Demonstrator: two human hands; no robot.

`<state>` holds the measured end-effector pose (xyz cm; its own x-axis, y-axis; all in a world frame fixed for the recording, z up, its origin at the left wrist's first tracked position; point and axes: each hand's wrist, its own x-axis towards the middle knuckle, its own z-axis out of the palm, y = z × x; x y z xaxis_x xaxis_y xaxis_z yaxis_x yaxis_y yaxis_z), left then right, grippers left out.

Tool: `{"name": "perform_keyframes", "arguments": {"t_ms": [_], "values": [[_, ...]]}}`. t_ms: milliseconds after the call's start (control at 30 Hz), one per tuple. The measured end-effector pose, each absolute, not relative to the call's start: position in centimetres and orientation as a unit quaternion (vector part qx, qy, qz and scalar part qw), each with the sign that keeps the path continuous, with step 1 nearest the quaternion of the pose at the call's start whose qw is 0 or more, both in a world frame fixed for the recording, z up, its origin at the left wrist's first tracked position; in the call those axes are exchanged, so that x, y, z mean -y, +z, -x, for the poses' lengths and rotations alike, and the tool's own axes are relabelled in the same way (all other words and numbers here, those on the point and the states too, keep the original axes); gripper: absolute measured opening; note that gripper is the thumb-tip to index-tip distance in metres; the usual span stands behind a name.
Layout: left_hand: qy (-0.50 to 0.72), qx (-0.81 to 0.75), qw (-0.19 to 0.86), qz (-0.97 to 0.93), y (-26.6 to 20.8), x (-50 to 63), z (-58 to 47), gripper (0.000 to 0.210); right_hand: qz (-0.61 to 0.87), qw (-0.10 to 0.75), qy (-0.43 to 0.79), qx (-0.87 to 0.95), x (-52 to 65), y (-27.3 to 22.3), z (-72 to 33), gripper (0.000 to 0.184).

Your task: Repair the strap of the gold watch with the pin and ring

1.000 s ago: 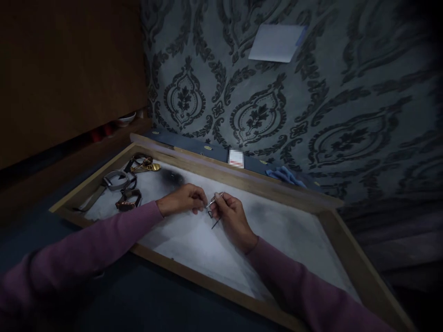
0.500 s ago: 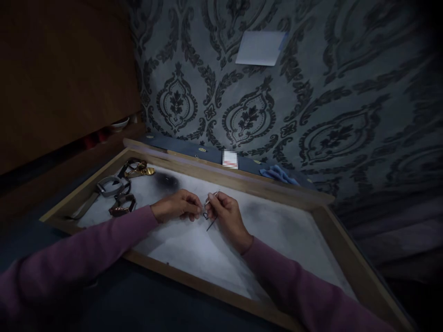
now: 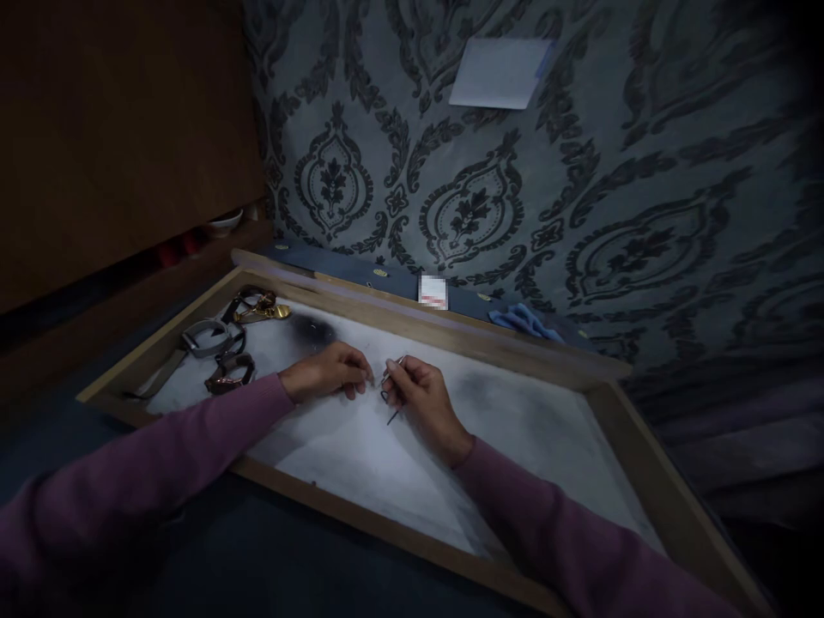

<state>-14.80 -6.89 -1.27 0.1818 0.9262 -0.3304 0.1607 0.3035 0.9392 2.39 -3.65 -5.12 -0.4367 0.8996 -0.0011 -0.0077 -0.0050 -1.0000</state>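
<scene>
Both my hands are over the white floor of a shallow wooden tray (image 3: 412, 532). My right hand (image 3: 421, 399) is closed in a pinch around a thin metal tool (image 3: 387, 376), whose fine tip shows above the fingers. A small dark loop and a thin dark rod (image 3: 392, 418) stick out below that hand; I cannot tell whether they belong to the tool. Just to the left, my left hand (image 3: 331, 371) hovers with bent, slightly parted fingers, and nothing shows between them. Several wristwatches (image 3: 228, 375) lie at the tray's left end, one of them gold-coloured (image 3: 276, 312).
Behind the tray's far rim are a small white card (image 3: 433, 293) and a crumpled blue cloth (image 3: 524, 321). A patterned wall covering with a white sheet (image 3: 502, 73) rises at the back. Brown wooden furniture (image 3: 129, 129) stands on the left, a white bowl (image 3: 224, 223) at its lower edge.
My left hand has drawn slightly up and away from the right, its fingertips loosening from a pinch. My right hand keeps its hold on the tool. The camera view has shifted a little.
</scene>
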Motion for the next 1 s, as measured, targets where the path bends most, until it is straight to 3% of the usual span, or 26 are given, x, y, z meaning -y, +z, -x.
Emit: {"name": "perform_keyframes", "arguments": {"t_ms": [300, 567, 800, 1000], "values": [[0.338, -0.559, 0.576, -0.491, -0.9, 7.0, 15.1, 0.011, 0.341, 0.325, 0.462, 0.752, 4.8, -5.2, -2.7, 0.036], [0.309, -0.551, 0.558, -0.537, -1.5, 6.8, 15.4, 0.009, 0.348, 0.329, 0.465, 0.745, 4.7, -5.3, -2.9, 0.037], [0.207, -0.580, 0.352, -0.705, -2.0, 7.8, 14.6, 0.004, 0.350, 0.324, 0.497, 0.725, 4.0, -5.2, -3.1, 0.034], [0.166, -0.613, 0.288, -0.717, -1.9, 8.3, 13.8, 0.007, 0.325, 0.291, 0.534, 0.724, 3.0, -5.1, -3.8, 0.026]]}}
